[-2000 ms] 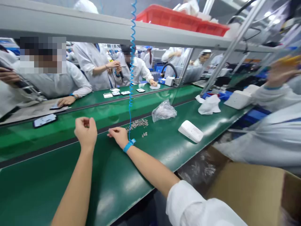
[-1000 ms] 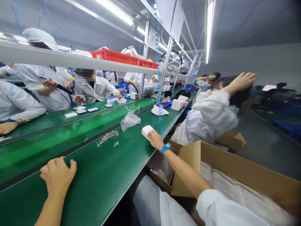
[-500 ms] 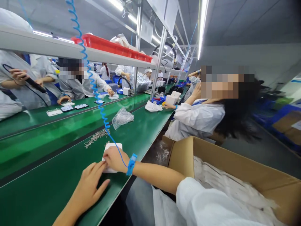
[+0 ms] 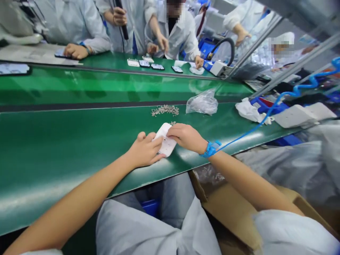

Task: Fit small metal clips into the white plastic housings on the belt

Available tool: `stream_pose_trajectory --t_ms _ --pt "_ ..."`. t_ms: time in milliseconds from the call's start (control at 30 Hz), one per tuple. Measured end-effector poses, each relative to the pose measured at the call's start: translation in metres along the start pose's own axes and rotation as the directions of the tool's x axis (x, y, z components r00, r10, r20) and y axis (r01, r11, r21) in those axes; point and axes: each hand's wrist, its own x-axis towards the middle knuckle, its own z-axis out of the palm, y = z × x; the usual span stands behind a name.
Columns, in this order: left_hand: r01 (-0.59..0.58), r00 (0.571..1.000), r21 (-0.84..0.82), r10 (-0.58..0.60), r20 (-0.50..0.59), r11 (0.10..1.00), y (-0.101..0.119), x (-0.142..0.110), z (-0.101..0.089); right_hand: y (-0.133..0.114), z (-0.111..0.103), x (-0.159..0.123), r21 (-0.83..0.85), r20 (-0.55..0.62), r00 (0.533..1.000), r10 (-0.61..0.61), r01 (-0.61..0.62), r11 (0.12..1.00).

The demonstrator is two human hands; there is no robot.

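Your work is a white plastic housing [image 4: 165, 147], a smooth, matt shell with rounded corners and small dark holes in its face. It lies on the glossy green bench mat [image 4: 79, 141] near the front edge, set at a slant between your hands. Just beyond it sit a few loose metal bits [image 4: 172, 123], then a heap of screw-like metal pieces [image 4: 165, 110], with a crinkled clear plastic bag [image 4: 202, 103] to the right.

Your left hand [image 4: 146, 150] comes in low, palm down, fingers over the housing's left side and thumb by its near edge, holding it. Your right hand [image 4: 187, 138] arches over the upper right part, fingertips bunched narrowly at its face; whether they pinch anything, you cannot tell. A blue wrist strap [image 4: 211, 148] circles that wrist, its glossy cord [image 4: 239, 136] rising rightward into coils.
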Motion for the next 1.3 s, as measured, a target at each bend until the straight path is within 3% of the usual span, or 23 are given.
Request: stream_pose_trajectory --t_ms 167,267,400,567,833,1167,1300 --pt "0.206 0.978 -0.022 -0.206 -0.007 0.978 -0.015 -0.003 0.003 0.005 0.01 0.035 0.017 -0.008 0.998 -0.063 0.064 0.998" --pt "0.338 0.941 -0.077 -0.336 0.036 0.938 -0.01 -0.003 0.003 0.013 0.013 0.057 0.063 -0.016 0.996 -0.084 0.085 0.994" --pt "0.448 0.894 -0.11 -0.445 0.051 0.887 0.0 -0.003 0.001 0.023 0.025 0.078 0.055 0.056 0.983 -0.176 0.173 0.983" --pt "0.506 0.862 -0.195 -0.502 0.073 0.84 0.002 -0.004 0.002 0.034 0.035 0.087 0.041 0.029 0.966 -0.257 0.256 0.966" --pt "0.544 0.838 -0.252 -0.537 0.103 0.801 0.003 -0.002 0.003 0.034 0.031 0.091 0.04 0.066 0.948 -0.311 0.309 0.95" --pt "0.544 0.839 -0.242 -0.528 0.133 0.804 0.004 -0.001 0.003 0.023 0.035 0.091 0.028 0.091 0.983 -0.157 0.155 0.987" --pt "0.549 0.836 -0.198 -0.534 0.126 0.812 0.005 -0.001 0.002 0.017 0.036 0.083 0.025 0.039 0.992 -0.116 0.115 0.993"
